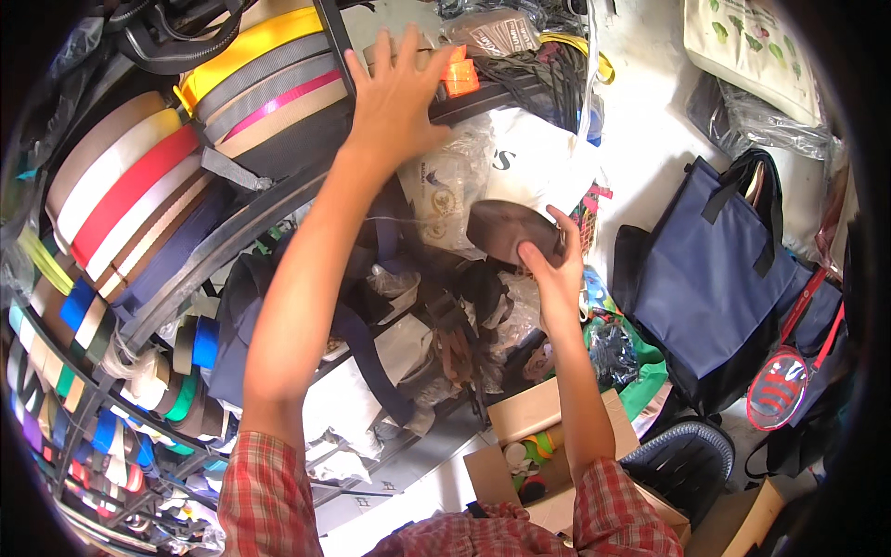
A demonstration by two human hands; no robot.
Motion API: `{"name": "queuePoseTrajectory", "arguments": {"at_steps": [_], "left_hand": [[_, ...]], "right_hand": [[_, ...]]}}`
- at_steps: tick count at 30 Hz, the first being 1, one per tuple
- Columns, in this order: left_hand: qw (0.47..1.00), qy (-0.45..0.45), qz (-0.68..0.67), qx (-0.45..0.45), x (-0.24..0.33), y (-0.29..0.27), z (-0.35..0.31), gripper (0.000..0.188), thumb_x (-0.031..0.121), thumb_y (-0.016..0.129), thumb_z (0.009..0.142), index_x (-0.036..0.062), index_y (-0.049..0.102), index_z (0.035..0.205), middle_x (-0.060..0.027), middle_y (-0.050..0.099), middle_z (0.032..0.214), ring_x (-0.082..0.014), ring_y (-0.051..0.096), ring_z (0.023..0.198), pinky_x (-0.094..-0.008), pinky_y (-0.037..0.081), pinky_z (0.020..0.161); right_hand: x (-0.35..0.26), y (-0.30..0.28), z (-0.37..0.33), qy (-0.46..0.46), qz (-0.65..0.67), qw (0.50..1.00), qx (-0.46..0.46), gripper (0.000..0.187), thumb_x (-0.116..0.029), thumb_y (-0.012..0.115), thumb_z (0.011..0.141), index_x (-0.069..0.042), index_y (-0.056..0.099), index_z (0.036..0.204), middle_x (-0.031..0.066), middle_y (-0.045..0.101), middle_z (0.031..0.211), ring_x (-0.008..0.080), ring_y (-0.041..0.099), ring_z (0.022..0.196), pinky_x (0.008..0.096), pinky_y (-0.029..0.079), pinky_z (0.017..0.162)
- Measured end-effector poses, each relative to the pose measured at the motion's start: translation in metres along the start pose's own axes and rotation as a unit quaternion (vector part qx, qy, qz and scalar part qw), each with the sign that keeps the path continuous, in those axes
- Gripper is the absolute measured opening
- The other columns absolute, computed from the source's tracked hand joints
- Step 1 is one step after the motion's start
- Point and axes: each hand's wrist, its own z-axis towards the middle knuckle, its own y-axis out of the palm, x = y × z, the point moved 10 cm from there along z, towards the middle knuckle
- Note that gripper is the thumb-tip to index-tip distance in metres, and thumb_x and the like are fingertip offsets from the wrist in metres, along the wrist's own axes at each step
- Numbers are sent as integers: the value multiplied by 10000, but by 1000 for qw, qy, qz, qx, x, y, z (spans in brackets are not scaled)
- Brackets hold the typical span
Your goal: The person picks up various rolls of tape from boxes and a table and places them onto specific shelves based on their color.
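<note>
Raised toward the far shelf, my left hand (394, 107) has its fingers spread and holds nothing I can see. It is beside an orange strip (460, 72) and close to the rolls of webbing (269, 79), yellow, grey and pink among them. My right hand (560, 274) grips a dark brown rounded flat piece (509, 230), thumb on its face and fingers behind its edge. Whether that piece is a wound roll or a cut part, I cannot tell. Beneath and behind it are a clear plastic bag (445, 200) and a white bag (534, 148).
More webbing rolls (130, 195) fill the left racks, with smaller rolls (190, 343) lower down. Dark straps and buckles (445, 320) hang in the middle. A cardboard box (524, 413) holds colourful rolls near my right forearm. A navy tote bag (710, 269) hangs on the right.
</note>
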Motion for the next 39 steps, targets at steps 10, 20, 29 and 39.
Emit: {"name": "queuePoseTrajectory", "arguments": {"at_steps": [10,20,29,39], "left_hand": [[974,1,129,-185,-31,76,34,1067,437,872,483,354,352,1411,-164,335,1432,-453,393,1232,-694,334,950],[949,65,184,-247,-19,77,38,809,425,831,551,270,538,1289,-154,461,1242,-433,462,1160,-653,392,931],[966,103,153,-180,-16,33,56,696,476,758,577,183,598,1187,-211,516,1167,-421,511,1099,-553,447,907],[968,49,32,-244,-39,52,46,745,361,773,582,253,517,1273,-180,465,1216,-449,473,1124,-485,454,949]], "right_hand": [[7,20,33,25,29,999,-23,705,-113,779,766,2,380,1336,153,598,1105,177,606,969,276,501,826],[-4,39,102,-77,-98,992,-4,810,-355,823,693,80,465,1275,217,595,1168,255,578,1074,338,454,918],[-37,73,139,-149,-134,980,11,846,-419,835,645,91,500,1231,236,625,1112,293,617,1029,362,476,890],[-31,79,133,-164,-129,977,35,785,-417,830,658,97,520,1165,221,643,1057,295,633,973,369,484,860]]}}
